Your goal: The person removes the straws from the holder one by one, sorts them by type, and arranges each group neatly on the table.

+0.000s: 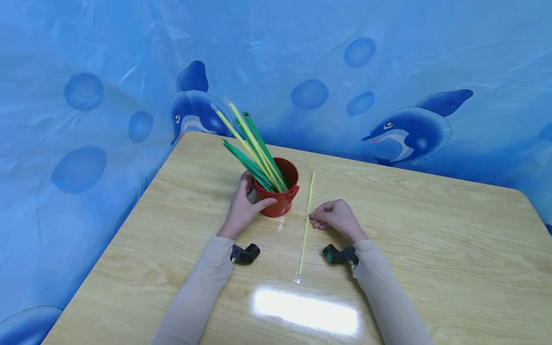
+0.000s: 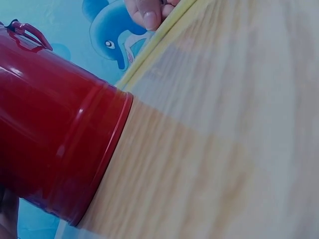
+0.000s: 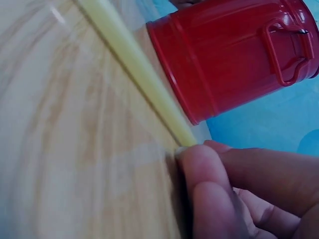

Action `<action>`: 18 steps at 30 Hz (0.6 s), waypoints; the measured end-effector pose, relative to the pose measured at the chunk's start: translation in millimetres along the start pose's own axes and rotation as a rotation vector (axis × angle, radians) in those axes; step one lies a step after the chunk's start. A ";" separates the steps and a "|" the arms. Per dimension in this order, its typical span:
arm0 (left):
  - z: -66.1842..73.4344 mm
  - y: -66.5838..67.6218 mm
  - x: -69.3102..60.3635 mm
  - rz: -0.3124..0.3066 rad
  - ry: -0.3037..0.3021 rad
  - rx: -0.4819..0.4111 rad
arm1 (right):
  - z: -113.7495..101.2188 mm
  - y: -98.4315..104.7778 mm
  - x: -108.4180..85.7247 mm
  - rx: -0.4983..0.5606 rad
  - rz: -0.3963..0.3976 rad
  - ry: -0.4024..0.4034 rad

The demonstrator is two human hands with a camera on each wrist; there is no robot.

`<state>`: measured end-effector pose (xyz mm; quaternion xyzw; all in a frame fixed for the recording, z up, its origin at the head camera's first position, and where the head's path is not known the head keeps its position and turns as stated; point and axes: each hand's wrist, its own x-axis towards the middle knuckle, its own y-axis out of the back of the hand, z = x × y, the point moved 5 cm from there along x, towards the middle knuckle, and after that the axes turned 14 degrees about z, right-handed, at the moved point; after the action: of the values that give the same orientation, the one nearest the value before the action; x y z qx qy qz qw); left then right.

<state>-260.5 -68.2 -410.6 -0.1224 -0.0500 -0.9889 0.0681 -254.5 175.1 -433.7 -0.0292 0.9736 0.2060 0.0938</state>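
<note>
A red bucket (image 1: 276,206) stands on the table, holding several green strips (image 1: 263,143) and yellow sticks (image 1: 249,130) that lean to the left. My left hand (image 1: 245,206) grips the bucket's left side, thumb across its front. To the right of the bucket a thin yellow stick (image 1: 303,247) lies on the table, with a clear piece at its near end. My right hand (image 1: 338,218) pinches this stick near its middle; in the right wrist view thumb and finger (image 3: 204,164) meet at the stick (image 3: 144,79). The bucket (image 3: 229,59) is just beyond it.
The wooden table (image 1: 453,249) reaches to a blue sheet (image 1: 267,43) with dolphins behind and at the left. A bright reflection lies on the table near its front. Black wrist devices (image 1: 246,254) sit at both sleeves.
</note>
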 end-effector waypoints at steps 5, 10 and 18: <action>-1.8 -0.6 -1.8 -0.002 -0.002 -0.007 | 2.1 -0.2 -2.2 0.011 -0.006 0.003; -1.4 0.8 -0.2 -0.001 0.003 -0.004 | 0.3 0.2 -0.3 0.026 -0.021 0.014; 0.0 -1.8 -0.1 -0.003 -0.010 -0.016 | 6.1 10.3 0.2 0.189 -0.010 -0.009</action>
<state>-260.7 -66.4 -410.8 -0.1278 -0.0424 -0.9887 0.0653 -254.6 187.0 -435.1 -0.0243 0.9881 0.1128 0.1016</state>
